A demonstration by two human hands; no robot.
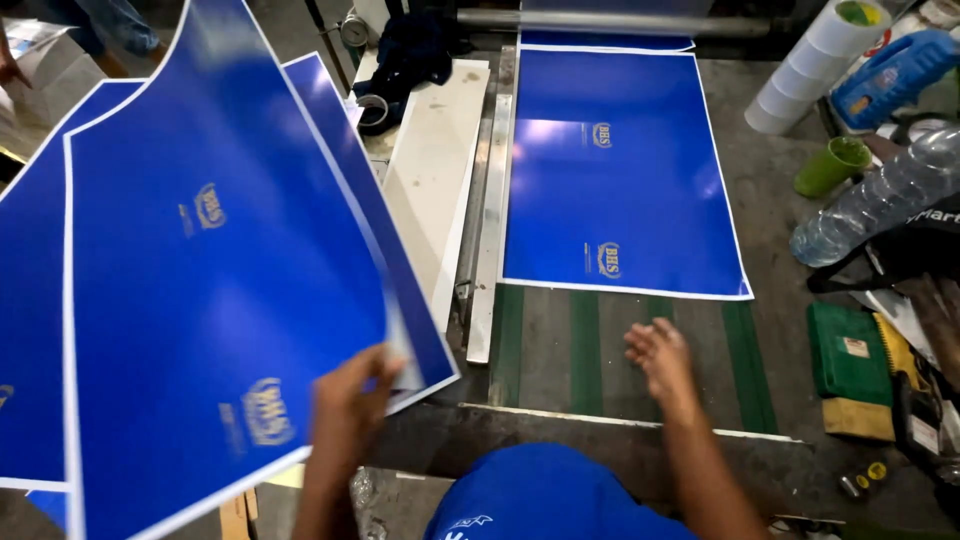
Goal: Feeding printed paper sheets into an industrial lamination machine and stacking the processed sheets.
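Now left hand (345,405) gripping blue sheet (215,290), right hand (660,355) free

I am in a print or laminating workshop. Glossy blue printed sheets (200,270) with white borders are stacked at my left, and another blue sheet (615,170) lies flat under a metal roller (610,20). My worn table (640,350) has green feed belts, a long steel rule (492,220), tape rolls (815,60) and a plastic bottle (880,200) crowding its edge.
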